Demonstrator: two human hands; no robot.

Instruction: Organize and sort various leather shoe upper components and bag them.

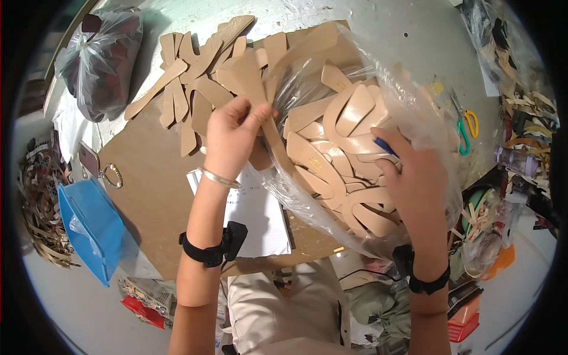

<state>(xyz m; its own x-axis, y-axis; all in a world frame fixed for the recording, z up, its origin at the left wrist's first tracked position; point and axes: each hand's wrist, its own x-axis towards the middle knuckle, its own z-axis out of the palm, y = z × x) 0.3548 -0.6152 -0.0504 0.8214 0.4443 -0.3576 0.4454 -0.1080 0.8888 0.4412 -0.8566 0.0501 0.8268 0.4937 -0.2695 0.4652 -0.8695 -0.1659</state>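
A clear plastic bag (384, 65) lies spread wide at centre right, full of glossy beige leather-like cutouts (355, 142), some with a small gold print. My left hand (234, 133) is closed at the bag's left edge, thumb and finger pinching a long beige cutout (273, 139) with a broad upper end. Over the bag's contents reaches my right hand (414, 177). A blue pen (386, 145) sticks out between its curled fingers, and the fingertips are close to the cutouts. Whether they also grip a cutout cannot be made out.
Loose beige cutouts (177, 89) lie heaped at the back left on brown board (148, 195). A written-on notepad (260, 219) is partly under my left forearm. Around are a tied bag (106, 59), a phone (89, 158), a bracelet (111, 176), a blue bin (92, 228) and scissors (464, 127).
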